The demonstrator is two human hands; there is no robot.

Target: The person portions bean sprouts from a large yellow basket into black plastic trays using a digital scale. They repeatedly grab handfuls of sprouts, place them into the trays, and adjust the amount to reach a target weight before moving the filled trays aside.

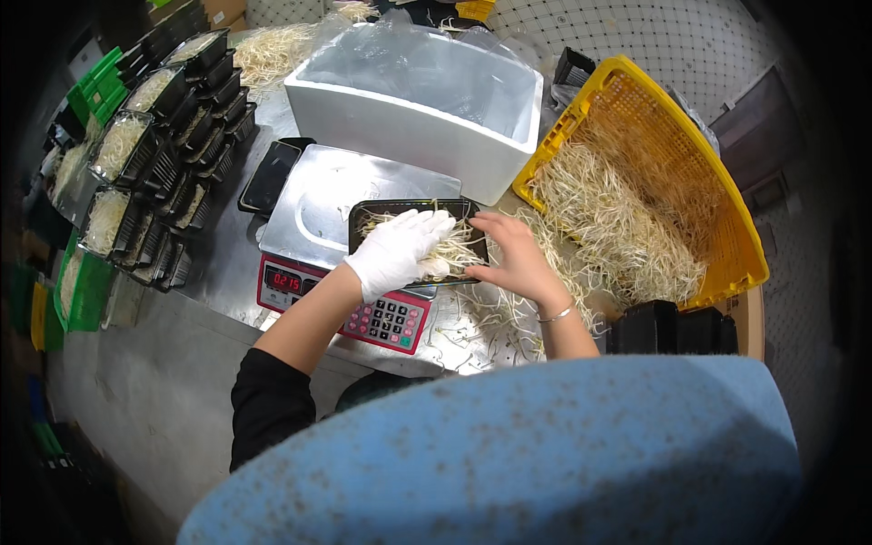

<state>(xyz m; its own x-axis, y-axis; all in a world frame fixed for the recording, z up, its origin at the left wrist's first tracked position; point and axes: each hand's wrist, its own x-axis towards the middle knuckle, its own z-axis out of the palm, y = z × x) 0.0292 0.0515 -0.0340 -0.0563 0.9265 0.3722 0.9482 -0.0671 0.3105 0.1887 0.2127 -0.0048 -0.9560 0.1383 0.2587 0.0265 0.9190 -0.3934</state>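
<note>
A black plastic tray [482, 253] of bean sprouts [458, 253] sits over the right part of a digital scale's steel platform [334, 197]. My left hand [402, 252], in a white glove, lies flat on the sprouts with its fingers stretched toward the tray's right side. At the tray's right end, the fingers and thumb of my bare right hand [514, 255] span the two corners of the rim. A bracelet circles that wrist. The scale's red keypad panel [387, 320] is partly hidden by my left wrist; its display [283, 280] is lit.
A white foam box [402, 112] with clear plastic film stands behind the scale. Stacked filled trays [122, 146] and a phone [272, 176] are left. A tilted yellow crate [739, 238] holds sprouts at right; black trays [671, 327] stand below it. Loose sprouts [497, 313] litter the steel table [221, 293].
</note>
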